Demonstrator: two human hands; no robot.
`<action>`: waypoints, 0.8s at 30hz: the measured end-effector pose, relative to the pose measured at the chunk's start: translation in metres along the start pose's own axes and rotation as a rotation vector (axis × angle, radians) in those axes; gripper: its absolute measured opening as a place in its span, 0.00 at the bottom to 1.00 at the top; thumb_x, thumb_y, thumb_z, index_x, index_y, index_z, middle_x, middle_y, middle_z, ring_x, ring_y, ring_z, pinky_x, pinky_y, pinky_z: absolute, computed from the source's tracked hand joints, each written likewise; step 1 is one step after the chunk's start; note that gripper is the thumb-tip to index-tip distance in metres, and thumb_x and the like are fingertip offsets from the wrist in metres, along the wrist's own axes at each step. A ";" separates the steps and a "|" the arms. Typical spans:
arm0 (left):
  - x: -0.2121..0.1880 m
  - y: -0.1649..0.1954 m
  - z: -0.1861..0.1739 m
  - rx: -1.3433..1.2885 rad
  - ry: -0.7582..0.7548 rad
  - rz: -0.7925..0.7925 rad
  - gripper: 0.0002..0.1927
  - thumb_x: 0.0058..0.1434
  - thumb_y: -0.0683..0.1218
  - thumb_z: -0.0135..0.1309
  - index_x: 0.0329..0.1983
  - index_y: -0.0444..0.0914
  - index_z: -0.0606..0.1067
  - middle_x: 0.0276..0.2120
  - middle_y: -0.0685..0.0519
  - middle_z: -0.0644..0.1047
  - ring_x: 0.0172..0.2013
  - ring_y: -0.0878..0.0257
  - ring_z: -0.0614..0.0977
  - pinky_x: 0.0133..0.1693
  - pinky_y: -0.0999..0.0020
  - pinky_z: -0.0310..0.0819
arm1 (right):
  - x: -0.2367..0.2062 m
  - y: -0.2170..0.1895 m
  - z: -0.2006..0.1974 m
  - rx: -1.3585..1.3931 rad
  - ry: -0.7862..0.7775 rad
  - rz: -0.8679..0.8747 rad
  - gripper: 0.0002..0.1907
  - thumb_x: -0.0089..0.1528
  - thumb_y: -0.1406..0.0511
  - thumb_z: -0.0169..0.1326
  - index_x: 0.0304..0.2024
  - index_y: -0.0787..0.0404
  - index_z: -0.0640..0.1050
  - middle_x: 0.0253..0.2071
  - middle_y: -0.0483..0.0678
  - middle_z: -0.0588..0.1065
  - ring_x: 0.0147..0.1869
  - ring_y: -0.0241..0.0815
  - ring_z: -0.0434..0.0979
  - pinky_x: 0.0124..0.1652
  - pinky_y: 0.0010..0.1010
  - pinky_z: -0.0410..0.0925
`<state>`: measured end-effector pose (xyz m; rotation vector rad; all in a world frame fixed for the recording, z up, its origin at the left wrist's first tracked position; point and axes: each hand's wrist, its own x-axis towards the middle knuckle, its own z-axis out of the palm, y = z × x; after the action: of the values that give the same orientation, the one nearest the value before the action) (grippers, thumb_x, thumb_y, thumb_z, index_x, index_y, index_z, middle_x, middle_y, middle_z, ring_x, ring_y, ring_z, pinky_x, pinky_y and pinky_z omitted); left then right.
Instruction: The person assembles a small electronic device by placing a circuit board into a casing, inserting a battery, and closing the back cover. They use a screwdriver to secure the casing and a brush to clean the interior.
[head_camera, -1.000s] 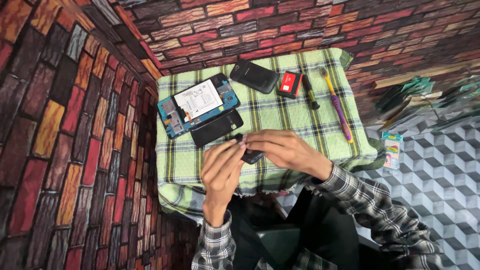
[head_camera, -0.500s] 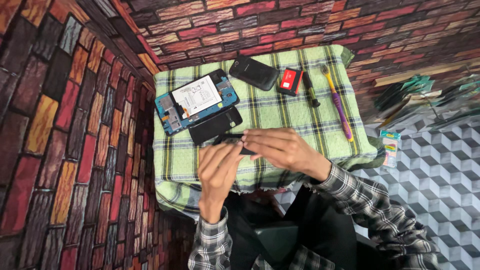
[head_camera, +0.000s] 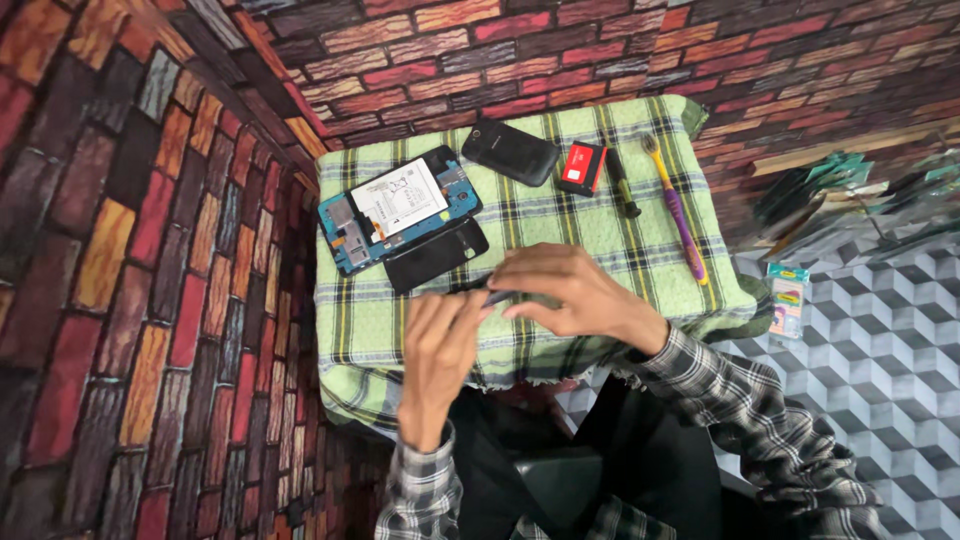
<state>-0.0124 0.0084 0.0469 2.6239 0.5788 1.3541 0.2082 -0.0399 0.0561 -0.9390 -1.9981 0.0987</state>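
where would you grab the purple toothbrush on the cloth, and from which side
Take the purple toothbrush by the middle of its handle, coming straight down from above with fingers pinching across its narrow width. It lies flat on the green checked cloth, bristle head toward the brick wall, with open cloth on both sides. The black screwdriver on its left lies apart from it.
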 end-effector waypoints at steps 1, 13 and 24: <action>0.000 0.000 0.001 0.016 -0.004 -0.003 0.13 0.57 0.35 0.63 0.46 0.31 0.79 0.34 0.48 0.77 0.35 0.51 0.77 0.40 0.56 0.69 | 0.001 0.000 0.001 -0.022 -0.026 0.013 0.18 0.59 0.64 0.63 0.48 0.67 0.80 0.48 0.53 0.81 0.55 0.55 0.81 0.54 0.44 0.74; -0.006 -0.007 -0.006 -0.054 0.066 -0.167 0.17 0.55 0.37 0.65 0.49 0.31 0.79 0.43 0.45 0.81 0.45 0.49 0.82 0.47 0.57 0.77 | -0.002 0.006 0.008 -0.103 -0.057 0.050 0.13 0.61 0.71 0.58 0.48 0.67 0.79 0.49 0.55 0.81 0.55 0.56 0.81 0.53 0.42 0.75; -0.009 -0.012 -0.015 -0.127 0.004 -0.173 0.15 0.54 0.34 0.63 0.46 0.32 0.80 0.38 0.48 0.82 0.39 0.52 0.83 0.41 0.60 0.77 | 0.002 0.000 0.003 -0.115 -0.068 0.077 0.14 0.61 0.66 0.60 0.47 0.66 0.80 0.47 0.56 0.80 0.51 0.57 0.80 0.49 0.44 0.74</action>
<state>-0.0321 0.0150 0.0457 2.4103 0.6793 1.2999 0.2052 -0.0382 0.0554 -1.0989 -2.0478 0.0596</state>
